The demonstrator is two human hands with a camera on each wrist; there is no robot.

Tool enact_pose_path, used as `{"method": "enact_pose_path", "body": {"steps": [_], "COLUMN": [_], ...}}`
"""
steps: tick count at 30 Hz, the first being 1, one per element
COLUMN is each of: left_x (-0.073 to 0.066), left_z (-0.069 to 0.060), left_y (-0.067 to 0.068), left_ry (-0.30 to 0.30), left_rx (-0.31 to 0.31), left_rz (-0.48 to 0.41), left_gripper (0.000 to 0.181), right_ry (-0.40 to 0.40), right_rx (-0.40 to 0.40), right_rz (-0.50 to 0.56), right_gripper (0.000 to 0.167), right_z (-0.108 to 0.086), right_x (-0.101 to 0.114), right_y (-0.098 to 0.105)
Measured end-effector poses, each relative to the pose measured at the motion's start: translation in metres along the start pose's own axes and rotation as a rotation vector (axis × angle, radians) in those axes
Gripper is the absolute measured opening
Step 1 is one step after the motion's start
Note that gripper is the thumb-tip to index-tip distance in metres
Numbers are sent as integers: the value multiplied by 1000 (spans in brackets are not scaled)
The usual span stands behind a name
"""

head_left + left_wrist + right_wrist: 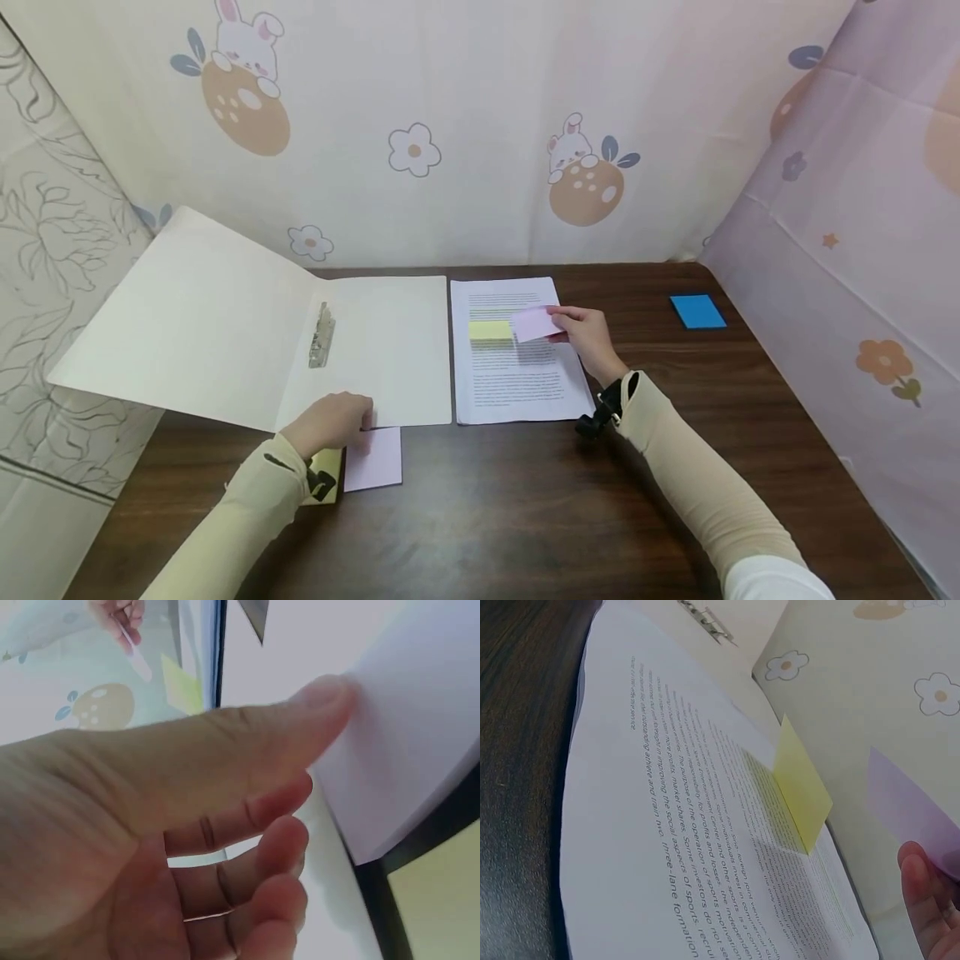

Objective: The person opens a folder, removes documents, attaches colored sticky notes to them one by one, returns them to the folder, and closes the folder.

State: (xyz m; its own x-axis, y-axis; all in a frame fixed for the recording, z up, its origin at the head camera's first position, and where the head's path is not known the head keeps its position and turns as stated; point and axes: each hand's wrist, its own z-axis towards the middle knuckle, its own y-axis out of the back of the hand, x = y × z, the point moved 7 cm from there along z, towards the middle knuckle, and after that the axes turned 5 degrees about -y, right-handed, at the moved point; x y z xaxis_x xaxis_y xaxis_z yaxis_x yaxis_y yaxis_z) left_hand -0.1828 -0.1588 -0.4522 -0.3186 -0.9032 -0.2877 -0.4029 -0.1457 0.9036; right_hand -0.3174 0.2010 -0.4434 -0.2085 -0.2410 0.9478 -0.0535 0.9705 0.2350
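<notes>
Between thumb and fingers, my right hand (588,337) pinches a light purple sticky note (533,323) over a stack of printed pages (517,392). A yellow sticky note (491,331) stands partly raised from the top page in the right wrist view. My left hand (333,423) rests at a purple sticky note pad (378,462) near the table's front. Its thumb (322,697) touches the pad, while the other fingers are loosely bent with nothing inside them. A yellow sticky pad (325,479) lies partly hidden beneath the left wrist.
Left of the pages lies an opened white folder (397,350) with a metal clip (322,335), its cover leaning up at the left. A blue sticky pad (697,312) sits at the far right of the dark wooden table (480,525). Patterned curtains (480,208) stand behind.
</notes>
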Motion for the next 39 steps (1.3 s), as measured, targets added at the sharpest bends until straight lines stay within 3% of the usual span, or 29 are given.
{"method": "enact_pose_path", "body": {"steps": [4, 11, 18, 29, 33, 39], "left_x": [2, 2, -3, -19, -26, -38], "left_z": [3, 13, 23, 34, 40, 51], "left_y": [7, 26, 39, 63, 69, 74], "left_ry": [11, 13, 18, -71, -89, -111], "left_rx": [-33, -188, -303, -532, -566, -560], "left_rz": [-32, -95, -170, -261, -286, -305], "left_gripper": [20, 16, 16, 14, 15, 14], "right_ry": [-3, -3, -11, -37, -26, -26], "right_rx": [-3, -2, -3, 2, 4, 7], "right_rz": [-16, -22, -27, 24, 28, 29], "right_gripper": [32, 33, 33, 33, 34, 36], "right_z": [0, 0, 0, -1, -1, -1], "right_x": [1, 3, 2, -2, 0, 2], "right_y": [-1, -2, -2, -4, -4, -4]}}
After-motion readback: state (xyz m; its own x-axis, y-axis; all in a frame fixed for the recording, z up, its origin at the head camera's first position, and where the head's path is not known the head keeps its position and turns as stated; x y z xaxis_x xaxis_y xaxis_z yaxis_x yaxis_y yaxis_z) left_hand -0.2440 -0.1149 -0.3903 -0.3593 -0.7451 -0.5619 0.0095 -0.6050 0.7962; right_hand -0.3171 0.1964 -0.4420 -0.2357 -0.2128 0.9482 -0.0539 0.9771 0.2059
